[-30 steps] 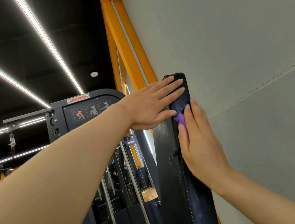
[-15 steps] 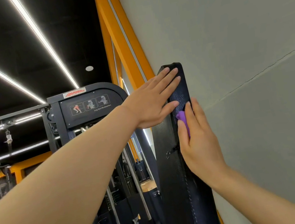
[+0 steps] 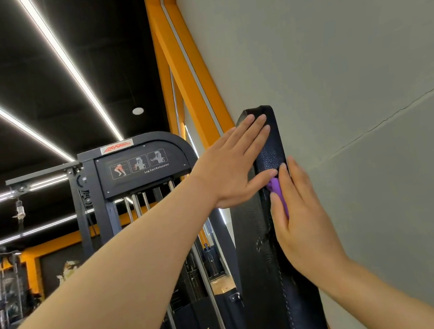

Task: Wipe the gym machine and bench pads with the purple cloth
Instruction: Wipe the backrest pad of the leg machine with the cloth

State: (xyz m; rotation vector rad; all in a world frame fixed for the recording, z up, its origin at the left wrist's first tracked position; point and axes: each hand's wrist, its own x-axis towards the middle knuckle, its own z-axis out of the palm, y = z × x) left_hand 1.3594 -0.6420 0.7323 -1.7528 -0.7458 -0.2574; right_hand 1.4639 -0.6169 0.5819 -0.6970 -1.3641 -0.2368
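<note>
The left hand (image 3: 234, 165) was laid flat, its fingers straight, against the broad face of the upright black textured pad (image 3: 265, 256). Just right of its fingertips, the purple cloth (image 3: 276, 187) was pressed to the pad's narrow stitched edge under the straight fingers of the right hand (image 3: 302, 224), close beside the grey wall (image 3: 350, 56).

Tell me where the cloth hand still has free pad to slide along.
Free: the pad's edge above the purple cloth, up to its top, and below the right hand. Crowded: its side face, under the flat left hand, and by the wall.
</note>
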